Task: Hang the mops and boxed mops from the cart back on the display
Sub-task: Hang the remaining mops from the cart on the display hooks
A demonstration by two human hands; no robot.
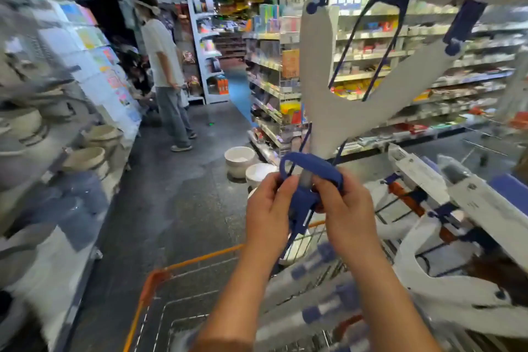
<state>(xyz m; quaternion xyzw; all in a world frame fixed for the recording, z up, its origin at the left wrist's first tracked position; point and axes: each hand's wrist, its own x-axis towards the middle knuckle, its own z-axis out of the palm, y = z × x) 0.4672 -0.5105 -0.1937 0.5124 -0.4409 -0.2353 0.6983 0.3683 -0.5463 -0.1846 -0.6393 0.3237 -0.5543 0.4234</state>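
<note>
1. The mop (340, 100) is up over the cart (154, 280), head overhead, both hands at its blue collar.
2. Left hand (268, 208) and right hand (343, 206) each pinch that collar.
3. Risk: the grip is low, so the head could swing into the shelves (371, 37).
4. More mops (445, 208) lie in the cart.

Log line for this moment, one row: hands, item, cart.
left hand: gripping blue handle | right hand: gripping blue handle | mop: raised, head up | cart: more mops inside
</note>
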